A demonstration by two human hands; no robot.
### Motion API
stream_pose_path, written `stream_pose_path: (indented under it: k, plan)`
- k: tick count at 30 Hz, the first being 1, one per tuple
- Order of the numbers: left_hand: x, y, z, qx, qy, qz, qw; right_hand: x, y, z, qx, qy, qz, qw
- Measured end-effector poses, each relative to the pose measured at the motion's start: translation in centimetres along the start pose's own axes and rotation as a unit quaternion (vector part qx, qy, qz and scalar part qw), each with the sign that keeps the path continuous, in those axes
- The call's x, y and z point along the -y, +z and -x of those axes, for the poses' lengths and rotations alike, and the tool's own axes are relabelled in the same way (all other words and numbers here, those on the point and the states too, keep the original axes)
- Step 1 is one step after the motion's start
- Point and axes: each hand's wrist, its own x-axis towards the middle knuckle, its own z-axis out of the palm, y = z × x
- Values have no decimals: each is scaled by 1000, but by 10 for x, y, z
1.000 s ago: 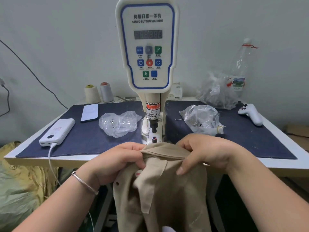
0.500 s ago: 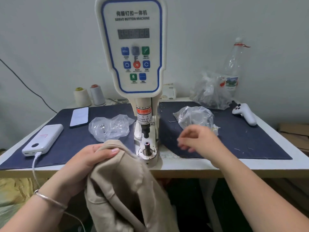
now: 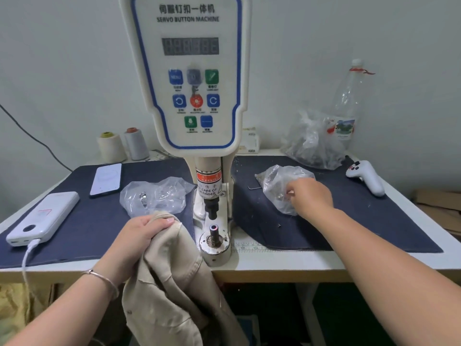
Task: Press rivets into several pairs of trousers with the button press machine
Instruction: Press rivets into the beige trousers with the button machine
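A small garment workshop: a servo button machine (image 3: 189, 96) on a worktable (image 3: 287, 264), with thread cones (image 3: 111, 147) behind.

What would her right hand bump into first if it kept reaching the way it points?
The right hand points left and away, into the clear plastic bag on the mat. Its fingers already seem to be at the bag, though depth is unclear.

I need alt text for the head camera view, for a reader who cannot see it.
A person's left hand grips beige trousers beside a button press machine, while the right hand reaches into a clear plastic bag on the dark blue mat.
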Motion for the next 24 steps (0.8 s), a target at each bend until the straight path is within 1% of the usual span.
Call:
stream_pose_path:
  k: [2,4,5,7,8,11,14,21,24]
  plan:
    - [4,0,-3,-5,-2,18,1000,1,-2,-5,13,14,13,1000]
    - [6,-3,-5,-9,-1,36,999,3,-6,-8,9,22,28,999]
    - [7,-4,-5,-15,0,40,999,4,-8,-10,28,27,32,999]
    - [10,-5,-6,-27,3,45,999,7,-13,-9,92,43,36,994]
    - [11,-4,-5,-32,3,49,998,8,-14,-8,102,42,40,993]
    - [13,-4,-5,-34,-1,71,997,9,-12,-9,63,18,59,996]
    - [14,-4,-5,-33,8,72,997,14,-14,-7,85,37,79,993]
    - [12,-2,-2,-36,13,86,996,20,-13,-9,86,30,87,992]
    - [10,-1,-1,-38,13,92,995,18,-11,-15,91,51,80,991]
